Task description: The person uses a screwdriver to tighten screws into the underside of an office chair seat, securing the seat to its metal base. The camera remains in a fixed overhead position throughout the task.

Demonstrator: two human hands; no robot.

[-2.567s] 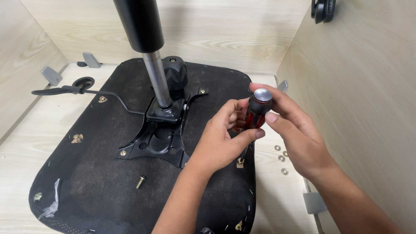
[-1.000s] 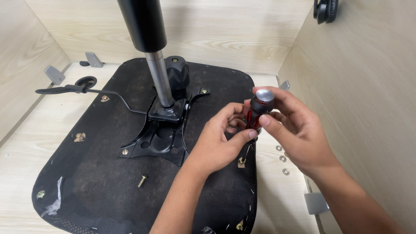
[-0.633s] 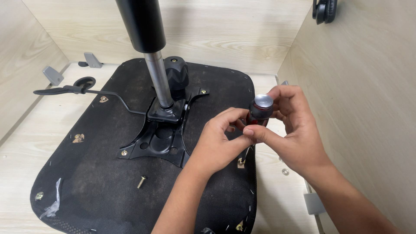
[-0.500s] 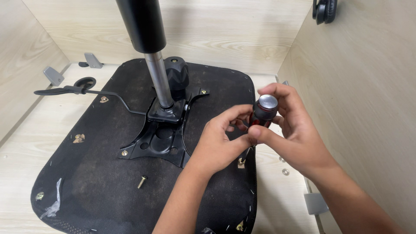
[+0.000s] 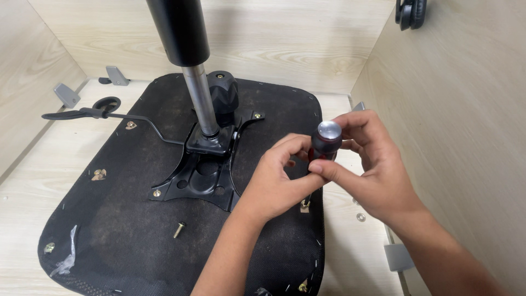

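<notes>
An upside-down black chair seat lies on a pale wooden floor, with its black metal mechanism plate and gas cylinder standing up from the middle. My right hand grips the red and black handle of a screwdriver with a silver cap, held upright over the seat's right side. My left hand curls around the lower part of the tool, fingers at the shaft. The tip is hidden behind my hands, near a brass fitting.
A loose brass bolt lies on the seat in front of the plate. A black lever sticks out left. Washers lie on the floor at right. Grey brackets sit by the left wall, another by the right panel.
The screwdriver handle has turned and shifted a little in my hands; my right fingers have re-gripped around it. The seat and bolt have not moved.
</notes>
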